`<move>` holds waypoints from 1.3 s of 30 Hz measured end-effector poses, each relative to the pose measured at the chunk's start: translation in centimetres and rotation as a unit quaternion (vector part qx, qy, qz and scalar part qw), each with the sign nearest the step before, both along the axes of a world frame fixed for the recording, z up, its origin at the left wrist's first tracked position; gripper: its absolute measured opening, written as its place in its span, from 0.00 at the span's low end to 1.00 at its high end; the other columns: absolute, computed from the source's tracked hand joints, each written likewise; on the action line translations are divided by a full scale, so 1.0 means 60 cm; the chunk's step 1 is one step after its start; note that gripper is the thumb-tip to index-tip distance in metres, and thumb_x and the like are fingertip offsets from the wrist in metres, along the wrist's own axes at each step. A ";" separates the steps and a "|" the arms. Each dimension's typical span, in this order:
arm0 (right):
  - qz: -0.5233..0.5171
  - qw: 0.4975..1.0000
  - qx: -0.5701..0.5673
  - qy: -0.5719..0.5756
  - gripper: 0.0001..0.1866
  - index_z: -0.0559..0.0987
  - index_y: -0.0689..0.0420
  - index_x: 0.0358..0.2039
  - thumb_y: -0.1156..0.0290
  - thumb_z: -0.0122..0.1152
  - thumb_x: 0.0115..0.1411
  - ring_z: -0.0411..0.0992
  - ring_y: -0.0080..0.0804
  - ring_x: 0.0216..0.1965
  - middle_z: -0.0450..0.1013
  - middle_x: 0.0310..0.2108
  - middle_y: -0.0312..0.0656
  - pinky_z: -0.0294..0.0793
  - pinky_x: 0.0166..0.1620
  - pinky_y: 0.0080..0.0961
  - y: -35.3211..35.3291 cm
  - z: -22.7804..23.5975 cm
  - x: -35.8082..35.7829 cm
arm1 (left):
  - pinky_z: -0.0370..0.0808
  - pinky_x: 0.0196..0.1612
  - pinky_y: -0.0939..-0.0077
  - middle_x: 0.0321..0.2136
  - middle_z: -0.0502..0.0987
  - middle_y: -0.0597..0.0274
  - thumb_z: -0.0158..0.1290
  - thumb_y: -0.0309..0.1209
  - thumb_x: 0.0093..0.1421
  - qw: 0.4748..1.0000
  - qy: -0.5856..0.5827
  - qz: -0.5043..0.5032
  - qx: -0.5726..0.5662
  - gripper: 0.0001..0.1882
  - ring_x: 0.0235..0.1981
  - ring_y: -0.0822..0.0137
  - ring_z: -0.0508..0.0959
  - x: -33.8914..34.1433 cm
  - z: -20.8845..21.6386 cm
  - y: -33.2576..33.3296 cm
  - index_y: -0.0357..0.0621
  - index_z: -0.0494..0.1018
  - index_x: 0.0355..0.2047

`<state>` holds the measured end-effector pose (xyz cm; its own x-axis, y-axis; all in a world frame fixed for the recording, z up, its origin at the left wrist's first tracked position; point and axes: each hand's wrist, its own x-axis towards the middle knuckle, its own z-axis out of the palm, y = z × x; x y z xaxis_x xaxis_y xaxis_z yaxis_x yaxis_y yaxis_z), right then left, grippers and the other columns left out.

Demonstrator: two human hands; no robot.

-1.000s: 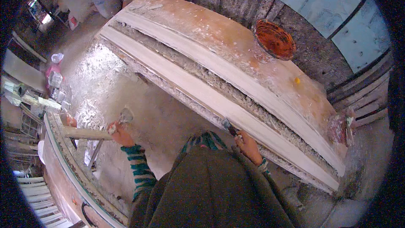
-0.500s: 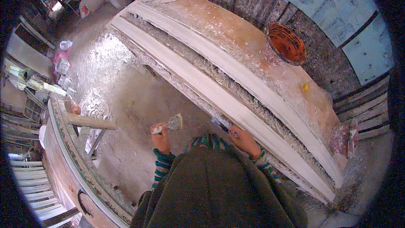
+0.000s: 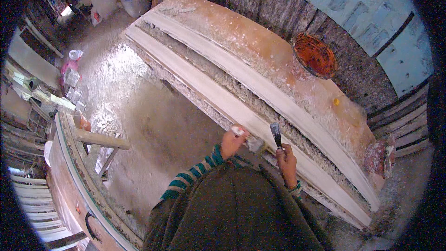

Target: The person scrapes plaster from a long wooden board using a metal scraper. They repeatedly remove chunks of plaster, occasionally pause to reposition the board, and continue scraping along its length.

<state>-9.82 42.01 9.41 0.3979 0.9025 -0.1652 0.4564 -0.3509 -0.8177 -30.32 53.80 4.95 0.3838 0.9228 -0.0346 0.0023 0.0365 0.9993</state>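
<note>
Two long pale moulding strips (image 3: 204, 72) lie side by side on a curved, dust-covered brown table (image 3: 246, 23), with rough greyish material along the gap between them. My left hand (image 3: 232, 143) is closed around the handle of what looks like a flat brush (image 3: 254, 144), its grey head with a pale edge hanging by the near edge of the closer strip. My right hand (image 3: 286, 160) grips a putty knife (image 3: 276, 132), dark-handled and flared at the blade, which points up and away over the closer strip.
An orange-stained basin (image 3: 314, 56) sits at the table's far side beside a dark wall. Something small and yellow (image 3: 336, 102) and a stained container (image 3: 381, 155) are farther right. At left stands another curved table (image 3: 65, 172) with a wooden bar (image 3: 102, 139) jutting out.
My left hand has moved right with the brush, from over the floor to the strip's near edge. My right hand has shifted right, and the putty knife now points upward.
</note>
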 end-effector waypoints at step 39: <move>0.199 0.974 -0.030 -0.105 0.21 0.62 0.58 0.49 0.65 0.51 0.58 0.68 0.55 0.42 0.69 0.41 0.56 0.68 0.43 0.41 0.091 -0.045 -0.132 | 0.69 0.26 0.82 0.25 0.68 0.66 0.50 0.31 0.58 0.866 0.026 0.492 0.083 0.08 0.24 0.77 0.68 -0.301 -0.039 0.003 0.42 0.64 0.33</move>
<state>-17.71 47.49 6.69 0.0489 0.9833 -0.1755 0.7208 -0.1564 -0.6753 -48.36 53.96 2.64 -0.5887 0.7966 0.1370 0.0967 -0.0989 0.9904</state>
